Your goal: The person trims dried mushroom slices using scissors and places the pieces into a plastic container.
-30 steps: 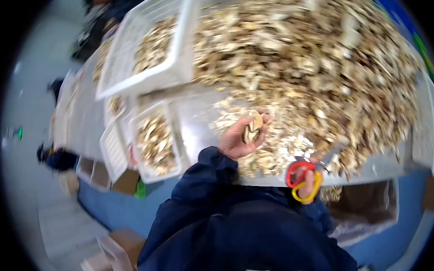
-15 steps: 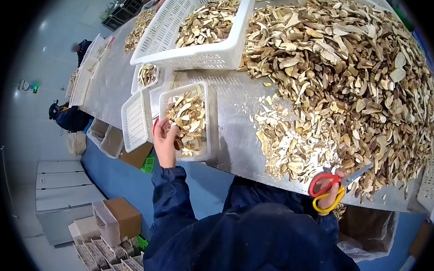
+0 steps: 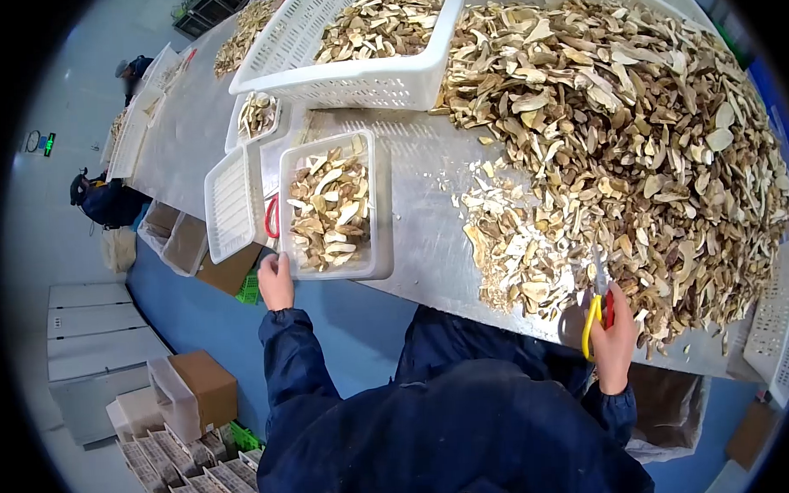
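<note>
My left hand [image 3: 276, 284] is beside the near left corner of a clear plastic tub [image 3: 373, 217]; its thumb and forefinger are slightly apart, and nothing shows between them. I cannot tell whether it touches the tub. Dried mushroom slices [image 3: 331, 210] fill much of that tub. A red-handled tool [image 3: 272, 218] lies left of it, partly hidden. My right hand [image 3: 615, 334] is closed around scissors [image 3: 593, 322] with one yellow and one red handle loop. Their blades point away from me at the near edge of a big heap of mushroom slices [image 3: 634, 151].
Pale crumbs and small slices [image 3: 521, 259] are spread on the metal table [image 3: 425, 237]. A white basket [image 3: 363, 91] of slices stands beyond the tub, with a white tray [image 3: 230, 204] and a small filled tub [image 3: 257, 116] to the left. A lined bin [image 3: 665, 411] is below the right edge.
My left hand has come out of the tub toward me, to its near corner. My right hand has turned the scissors, so their blades now point away instead of rightward.
</note>
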